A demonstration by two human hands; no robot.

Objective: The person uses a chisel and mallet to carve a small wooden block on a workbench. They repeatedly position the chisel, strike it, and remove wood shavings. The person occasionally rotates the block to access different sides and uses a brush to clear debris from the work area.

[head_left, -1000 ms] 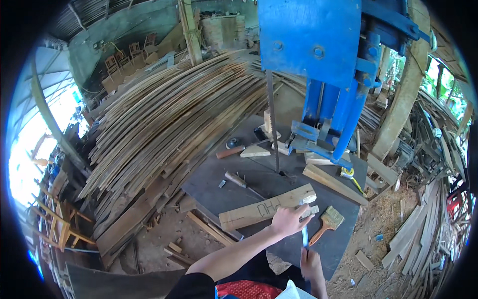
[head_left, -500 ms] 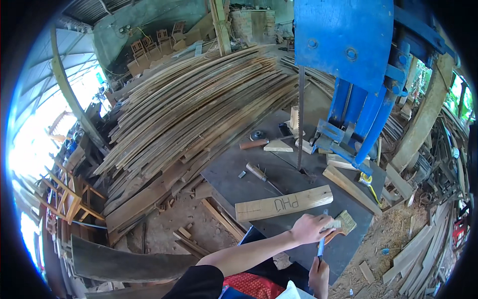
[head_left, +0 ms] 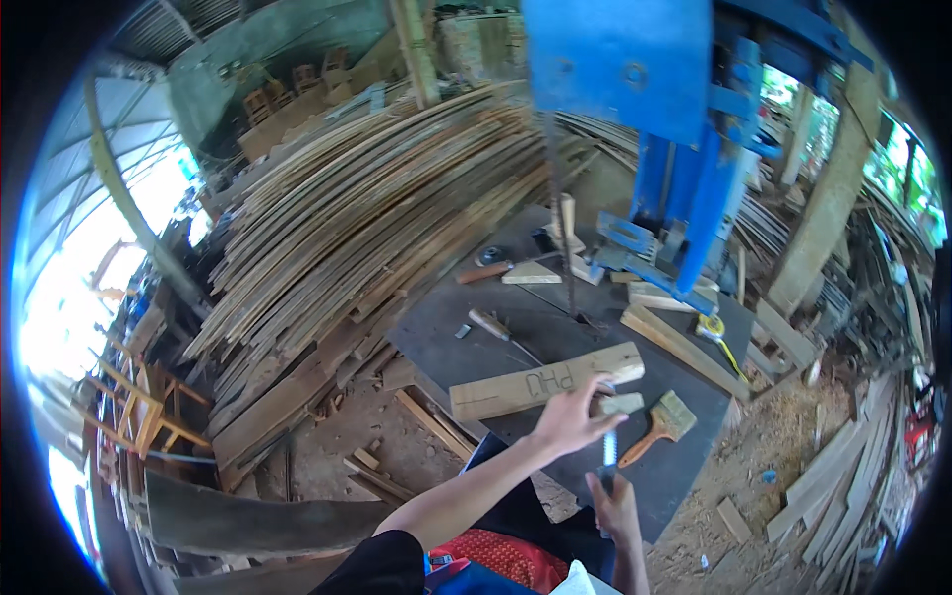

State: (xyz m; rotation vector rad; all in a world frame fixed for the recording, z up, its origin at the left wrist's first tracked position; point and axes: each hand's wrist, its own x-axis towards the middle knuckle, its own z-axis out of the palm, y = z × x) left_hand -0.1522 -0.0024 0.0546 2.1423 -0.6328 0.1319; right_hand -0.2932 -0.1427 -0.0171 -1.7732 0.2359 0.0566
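The left hand [head_left: 567, 421] has its fingers curled round a small block [head_left: 623, 403], pinching it between thumb and fingers. The right hand [head_left: 615, 508], nearer the body, is closed in a fist on the handle of a narrow tool [head_left: 609, 451], whose bright blade points up to the block; whether blade and block touch, I cannot tell. Both hands are over the near part of the dark table [head_left: 426, 332], the right one by its near corner.

A marked board [head_left: 496, 395] lies just beyond the left hand, its left end by the table's near left edge, its right end behind the fingers; I cannot tell if they touch it. To the right of the block, a brush [head_left: 670, 420] lies near the table's right edge, bristles away from the body and handle towards the tool.

A chisel [head_left: 488, 323] lies in from the table's left corner, its shaft slanting towards the board, with a small grey piece [head_left: 463, 331] beside its handle. A wedge [head_left: 531, 275] lies near the far left edge. A long strip [head_left: 674, 347] reaches to the right corner, a yellow tape [head_left: 710, 325] beside it. The blue saw [head_left: 620, 59] stands over the table, its upright blade meeting the top beyond the board
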